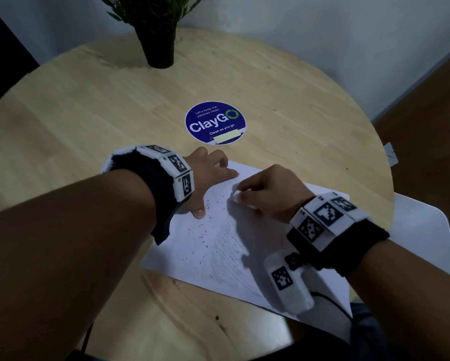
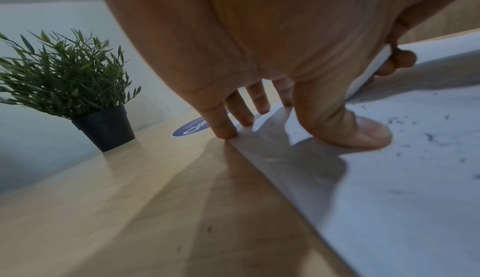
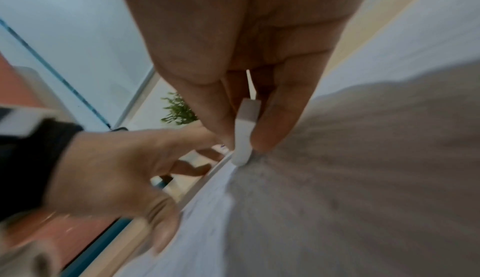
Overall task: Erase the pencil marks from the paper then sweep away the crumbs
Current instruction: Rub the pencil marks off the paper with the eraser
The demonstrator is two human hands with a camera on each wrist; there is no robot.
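Plainly the erasing step is in hand; the right hand [image 1: 266, 194] pinches a white eraser [image 3: 244, 135] between thumb and fingers, its tip pressed to the paper [image 1: 244, 256] near the far edge; the left hand [image 1: 208, 178] lies open, fingertips [image 2: 226, 131] and thumb spread to pin the sheet to the wooden surface [image 1: 88, 113]; dark crumbs [image 1: 205, 230] dot the paper between the hands; faint pencil marks [image 1: 226, 246] seem to remain, so more rubbing looks needed before any sweeping.

Round wood table [image 1: 88, 105]: white paper [image 1: 244, 256] w/ crumbs [image 1: 205, 230], potted plant [image 1: 158, 40] at far edge, blue sticker [image 1: 214, 121] mid.
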